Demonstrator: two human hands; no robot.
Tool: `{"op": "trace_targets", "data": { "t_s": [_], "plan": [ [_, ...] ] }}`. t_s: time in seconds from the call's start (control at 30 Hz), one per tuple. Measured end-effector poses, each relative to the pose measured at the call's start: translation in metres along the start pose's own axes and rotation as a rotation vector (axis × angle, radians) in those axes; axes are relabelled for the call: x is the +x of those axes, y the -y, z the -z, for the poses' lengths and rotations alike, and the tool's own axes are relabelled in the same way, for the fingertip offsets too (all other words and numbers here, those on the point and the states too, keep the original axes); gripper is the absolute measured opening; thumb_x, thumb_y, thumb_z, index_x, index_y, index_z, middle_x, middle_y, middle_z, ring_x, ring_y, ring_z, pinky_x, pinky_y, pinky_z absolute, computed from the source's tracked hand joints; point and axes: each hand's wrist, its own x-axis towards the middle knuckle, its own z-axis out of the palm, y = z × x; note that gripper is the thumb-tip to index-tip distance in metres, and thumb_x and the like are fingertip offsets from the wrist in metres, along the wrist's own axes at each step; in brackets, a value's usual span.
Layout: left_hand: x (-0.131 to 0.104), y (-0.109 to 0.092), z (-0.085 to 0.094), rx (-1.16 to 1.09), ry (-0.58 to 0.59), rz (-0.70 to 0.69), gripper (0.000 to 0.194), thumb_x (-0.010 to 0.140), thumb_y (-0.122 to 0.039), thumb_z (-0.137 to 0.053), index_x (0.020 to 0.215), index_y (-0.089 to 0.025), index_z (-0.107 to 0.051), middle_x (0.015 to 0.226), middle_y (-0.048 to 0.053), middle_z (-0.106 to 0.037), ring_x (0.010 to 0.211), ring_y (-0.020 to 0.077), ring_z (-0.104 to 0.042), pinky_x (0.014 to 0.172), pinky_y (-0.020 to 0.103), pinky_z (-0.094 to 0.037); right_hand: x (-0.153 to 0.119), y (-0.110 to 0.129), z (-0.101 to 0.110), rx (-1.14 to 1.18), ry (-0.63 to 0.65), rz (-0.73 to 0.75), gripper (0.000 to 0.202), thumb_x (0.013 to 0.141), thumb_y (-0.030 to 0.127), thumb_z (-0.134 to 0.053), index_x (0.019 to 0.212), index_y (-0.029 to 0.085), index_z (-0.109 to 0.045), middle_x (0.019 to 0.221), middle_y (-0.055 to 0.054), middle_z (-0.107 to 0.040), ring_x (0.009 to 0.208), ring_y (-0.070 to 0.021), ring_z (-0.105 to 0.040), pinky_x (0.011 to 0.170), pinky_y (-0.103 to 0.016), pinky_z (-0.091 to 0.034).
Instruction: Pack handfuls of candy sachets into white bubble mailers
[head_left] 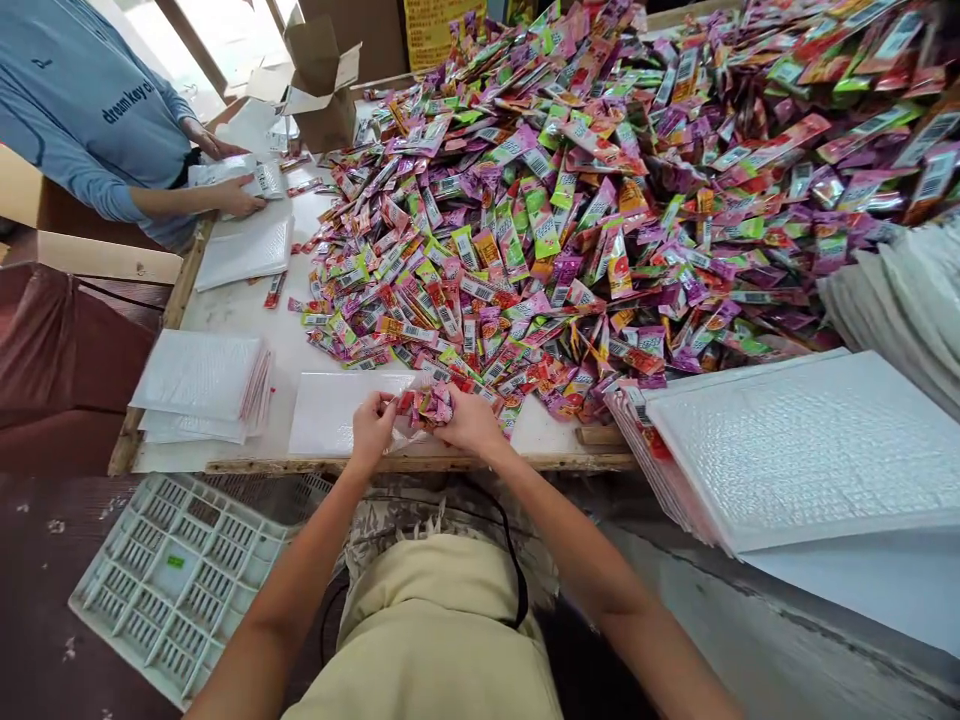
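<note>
My left hand and my right hand meet at the table's near edge, both closed on a small bunch of candy sachets. The bunch sits over the right end of a flat white bubble mailer lying on the table. Just beyond my hands spreads a huge pile of colourful sachets, pink, green, purple and orange, with barcodes showing.
A stack of white mailers lies at the left, a larger stack overhangs the edge at the right. A co-worker in a blue top handles mailers at the far left beside an open cardboard box. A pale plastic crate rests on the floor.
</note>
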Motion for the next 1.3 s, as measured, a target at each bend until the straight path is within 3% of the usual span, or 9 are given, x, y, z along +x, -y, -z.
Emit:
{"op": "trace_targets", "data": {
  "t_s": [0.3,0.4,0.53,0.77,0.93,1.03,1.1,1.2,1.3],
  "plan": [
    [-0.004,-0.034,0.01,0.039,0.015,-0.121,0.013,0.084,-0.031,-0.056,0.083,-0.019,-0.058,0.053,-0.007,-0.042,0.052,0.0109,-0.041,0.056,0.023,-0.03,-0.01,0.024,-0.03,-0.465,-0.135,0.3,0.028,0.097,0.014,-0.032,0.11,0.015,-0.057,0.104,-0.016,-0.065,0.099,-0.0263,-0.059,0.088,-0.04,-0.036],
    [-0.008,-0.041,0.015,0.153,0.021,-0.164,0.007,0.083,-0.023,-0.054,0.085,-0.019,-0.059,0.054,-0.007,-0.044,0.053,0.0121,-0.044,0.058,0.024,-0.031,0.003,0.026,-0.021,-0.422,-0.073,0.205,0.022,0.09,0.02,-0.05,0.111,0.014,-0.057,0.105,-0.016,-0.067,0.099,-0.0273,-0.063,0.085,-0.039,-0.04],
    [-0.015,-0.049,0.024,0.341,0.001,-0.204,0.009,0.084,-0.021,-0.053,0.085,-0.02,-0.062,0.058,-0.004,-0.052,0.056,0.0145,-0.049,0.06,0.026,-0.031,0.026,0.035,-0.004,-0.336,0.106,0.024,0.05,0.07,0.04,-0.076,0.11,0.012,-0.06,0.104,-0.017,-0.07,0.094,-0.0302,-0.068,0.084,-0.04,-0.045],
    [0.008,-0.064,0.01,0.419,-0.014,-0.269,0.016,0.087,-0.014,-0.049,0.093,-0.02,-0.062,0.068,0.0,-0.062,0.065,0.0176,-0.058,0.064,0.027,-0.037,0.015,0.061,-0.025,-0.33,-0.008,-0.063,0.031,0.091,0.011,-0.042,0.114,0.002,-0.061,0.101,-0.026,-0.068,0.098,-0.0305,-0.066,0.086,-0.042,-0.042],
    [0.011,-0.071,0.003,0.514,0.122,-0.542,0.02,0.091,-0.013,-0.044,0.098,-0.02,-0.061,0.086,0.006,-0.067,0.083,0.0211,-0.062,0.074,0.03,-0.044,0.014,0.054,-0.026,-0.217,0.019,-0.058,0.032,0.088,0.011,-0.045,0.111,0.005,-0.066,0.105,-0.025,-0.068,0.102,-0.0328,-0.064,0.088,-0.043,-0.043],
    [-0.007,-0.066,0.004,0.514,0.177,-0.694,0.021,0.093,-0.014,-0.041,0.102,-0.019,-0.059,0.094,0.009,-0.067,0.092,0.0226,-0.061,0.082,0.033,-0.047,0.025,0.036,-0.013,-0.143,0.07,-0.053,0.025,0.083,0.021,-0.057,0.102,0.012,-0.072,0.104,-0.019,-0.072,0.101,-0.0305,-0.066,0.085,-0.038,-0.046],
    [-0.025,-0.054,0.002,0.484,0.049,-0.714,0.024,0.093,-0.016,-0.043,0.114,-0.017,-0.055,0.107,0.013,-0.064,0.105,0.0245,-0.059,0.092,0.038,-0.046,0.034,0.023,-0.006,-0.114,0.098,-0.059,0.027,0.076,0.028,-0.066,0.098,0.016,-0.074,0.102,-0.016,-0.074,0.097,-0.0297,-0.069,0.077,-0.033,-0.049],
    [-0.051,-0.029,-0.006,0.408,-0.266,-0.596,0.057,0.087,-0.023,-0.057,0.138,-0.011,-0.036,0.134,0.023,-0.049,0.13,0.0323,-0.045,0.107,0.05,-0.037,0.042,0.01,0.001,-0.021,0.129,-0.138,0.036,0.063,0.036,-0.075,0.093,0.016,-0.076,0.093,-0.013,-0.075,0.084,-0.0292,-0.071,0.064,-0.03,-0.049],
    [-0.062,-0.01,-0.013,0.274,-0.246,-0.392,0.077,0.082,-0.028,-0.062,0.146,-0.01,-0.024,0.14,0.026,-0.043,0.126,0.0323,-0.05,0.102,0.048,-0.043,0.04,0.006,0.003,0.164,0.141,-0.219,0.035,0.056,0.037,-0.077,0.084,0.016,-0.076,0.084,-0.009,-0.074,0.078,-0.0266,-0.07,0.058,-0.028,-0.047]
  ]
}}
